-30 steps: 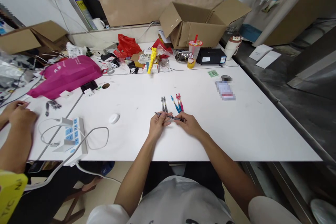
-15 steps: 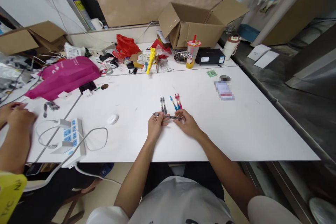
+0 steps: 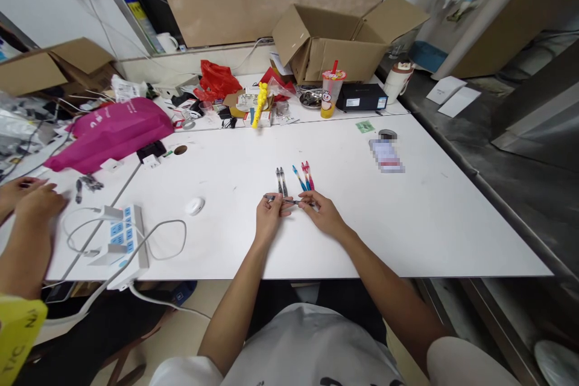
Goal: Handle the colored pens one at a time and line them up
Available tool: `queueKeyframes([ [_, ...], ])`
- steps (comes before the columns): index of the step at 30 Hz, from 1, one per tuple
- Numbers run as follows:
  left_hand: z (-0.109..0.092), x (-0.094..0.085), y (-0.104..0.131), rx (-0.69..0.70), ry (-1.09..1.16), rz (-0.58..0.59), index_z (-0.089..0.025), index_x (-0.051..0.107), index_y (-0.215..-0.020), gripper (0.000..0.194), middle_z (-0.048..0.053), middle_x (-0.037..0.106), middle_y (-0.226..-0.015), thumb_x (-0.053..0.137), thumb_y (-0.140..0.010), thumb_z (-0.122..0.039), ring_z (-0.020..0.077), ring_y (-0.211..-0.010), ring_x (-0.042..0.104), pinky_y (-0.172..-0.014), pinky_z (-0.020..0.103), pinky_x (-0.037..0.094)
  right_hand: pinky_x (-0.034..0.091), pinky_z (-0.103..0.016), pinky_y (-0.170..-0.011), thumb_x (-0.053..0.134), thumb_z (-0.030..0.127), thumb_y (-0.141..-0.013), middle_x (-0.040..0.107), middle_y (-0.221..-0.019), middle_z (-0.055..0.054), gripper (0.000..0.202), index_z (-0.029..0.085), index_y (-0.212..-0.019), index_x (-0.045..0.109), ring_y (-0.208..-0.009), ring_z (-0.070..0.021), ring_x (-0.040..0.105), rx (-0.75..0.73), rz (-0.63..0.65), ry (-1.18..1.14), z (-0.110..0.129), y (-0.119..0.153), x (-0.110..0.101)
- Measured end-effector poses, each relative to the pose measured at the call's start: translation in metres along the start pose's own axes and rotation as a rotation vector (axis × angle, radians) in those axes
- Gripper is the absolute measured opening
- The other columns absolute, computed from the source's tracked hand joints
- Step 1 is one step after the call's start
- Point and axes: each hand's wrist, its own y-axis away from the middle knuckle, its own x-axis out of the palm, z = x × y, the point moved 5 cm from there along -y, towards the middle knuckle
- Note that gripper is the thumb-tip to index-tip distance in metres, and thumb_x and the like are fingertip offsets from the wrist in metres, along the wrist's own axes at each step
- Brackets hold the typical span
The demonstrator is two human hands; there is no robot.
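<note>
A dark pen (image 3: pixel 290 201) lies crosswise between my two hands, low over the white table. My left hand (image 3: pixel 270 215) is closed on its left part, and my right hand (image 3: pixel 320 212) pinches it near the right end. Just beyond my left fingers lie two black pens (image 3: pixel 281 181), side by side and pointing away from me. Two blue pens (image 3: pixel 300 177) and two red pens (image 3: pixel 308 174) lie together past my right fingers. My fingertips partly hide the near ends of these pens.
Left of my hands sit a white rounded case (image 3: pixel 194 205) and a power strip (image 3: pixel 131 235) with looping cables. A co-worker's hands (image 3: pixel 38 199) rest at the far left. A drink cup (image 3: pixel 332 93), a black box (image 3: pixel 362 97) and an open cardboard box (image 3: pixel 341 42) stand at the back.
My hands and the held pen have hardly moved. At the far left, the co-worker's nearer hand has shifted slightly to the right.
</note>
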Motion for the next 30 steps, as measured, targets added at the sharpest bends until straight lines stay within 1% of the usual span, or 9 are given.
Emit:
queueKeyframes([
  [3, 0.001, 0.000, -0.001, 0.009, 0.004, -0.007, -0.016, 0.061, -0.095, 0.046, 0.014, 0.079, -0.100, 0.076, -0.082, -0.057, 0.0238, -0.086, 0.079, -0.063, 0.028, 0.063, 0.049, -0.038, -0.087, 0.066, 0.036, -0.090, 0.068, -0.103, -0.004, 0.015, 0.025, -0.100, 0.067, -0.096, -0.0213, 0.062, -0.090, -0.020, 0.043, 0.009, -0.001, -0.002],
  [6, 0.001, 0.000, -0.001, 0.012, 0.011, -0.015, -0.015, 0.060, -0.093, 0.047, 0.013, 0.079, -0.096, 0.076, -0.082, -0.058, 0.0230, -0.084, 0.079, -0.063, 0.028, 0.063, 0.049, -0.037, -0.085, 0.064, 0.034, -0.092, 0.067, -0.105, -0.005, 0.013, 0.025, -0.100, 0.068, -0.095, -0.0212, 0.062, -0.153, -0.007, 0.055, 0.012, 0.000, 0.000],
  [11, 0.000, -0.001, -0.001, 0.020, 0.045, -0.028, -0.017, 0.056, -0.092, 0.047, 0.010, 0.079, -0.092, 0.075, -0.083, -0.059, 0.0209, -0.080, 0.079, -0.066, 0.029, 0.063, 0.050, -0.037, -0.082, 0.067, 0.041, -0.091, 0.069, -0.103, -0.005, 0.023, 0.025, -0.107, 0.069, -0.092, -0.0215, 0.063, -0.083, -0.033, 0.047, 0.005, 0.000, 0.001],
  [16, -0.003, -0.003, -0.001, 0.049, 0.085, -0.069, -0.018, 0.054, -0.096, 0.046, 0.008, 0.077, -0.094, 0.071, -0.086, -0.059, 0.0174, -0.075, 0.077, -0.060, 0.024, 0.060, 0.048, -0.036, -0.077, 0.059, 0.039, -0.095, 0.068, -0.101, -0.007, 0.023, 0.023, -0.104, 0.073, -0.092, -0.0217, 0.063, -0.119, -0.032, 0.064, 0.012, 0.000, -0.003],
  [19, -0.003, -0.005, -0.003, 0.066, 0.120, -0.096, -0.020, 0.051, -0.095, 0.045, 0.006, 0.075, -0.093, 0.070, -0.087, -0.060, 0.0165, -0.074, 0.077, -0.057, 0.021, 0.057, 0.047, -0.035, -0.075, 0.057, 0.039, -0.096, 0.070, -0.094, -0.006, 0.023, 0.023, -0.097, 0.073, -0.087, -0.0218, 0.063, -0.101, -0.051, 0.064, 0.015, 0.000, -0.010],
  [23, -0.004, -0.011, -0.007, 0.099, 0.167, -0.154, -0.021, 0.047, -0.096, 0.048, 0.004, 0.074, -0.090, 0.071, -0.085, -0.062, 0.0162, -0.074, 0.077, -0.052, 0.019, 0.052, 0.047, -0.035, -0.074, 0.058, 0.039, -0.093, 0.070, -0.081, -0.004, 0.022, 0.021, -0.093, 0.072, -0.078, -0.0212, 0.063, -0.006, -0.080, 0.023, 0.008, 0.002, -0.021],
  [25, -0.005, -0.015, -0.007, 0.114, 0.184, -0.190, -0.022, 0.046, -0.096, 0.048, 0.003, 0.074, -0.090, 0.070, -0.085, -0.062, 0.0159, -0.075, 0.076, -0.051, 0.018, 0.050, 0.046, -0.035, -0.073, 0.059, 0.037, -0.092, 0.069, -0.076, -0.003, 0.021, 0.020, -0.093, 0.071, -0.075, -0.0207, 0.063, 0.008, -0.088, 0.012, 0.004, 0.002, -0.026],
  [27, -0.006, -0.018, -0.007, 0.122, 0.188, -0.214, -0.022, 0.046, -0.098, 0.048, 0.004, 0.074, -0.091, 0.069, -0.086, -0.062, 0.0159, -0.077, 0.076, -0.052, 0.018, 0.049, 0.045, -0.035, -0.073, 0.059, 0.035, -0.091, 0.068, -0.076, -0.003, 0.019, 0.020, -0.093, 0.071, -0.075, -0.0205, 0.062, 0.001, -0.098, 0.001, 0.002, 0.001, -0.031],
  [30, -0.009, -0.019, -0.005, 0.120, 0.173, -0.227, -0.023, 0.046, -0.099, 0.046, 0.004, 0.074, -0.094, 0.067, -0.088, -0.062, 0.0161, -0.079, 0.077, -0.053, 0.018, 0.049, 0.045, -0.034, -0.074, 0.058, 0.034, -0.091, 0.069, -0.082, -0.004, 0.018, 0.020, -0.096, 0.068, -0.079, -0.0206, 0.063, -0.001, -0.116, -0.052, -0.002, 0.000, -0.034],
])
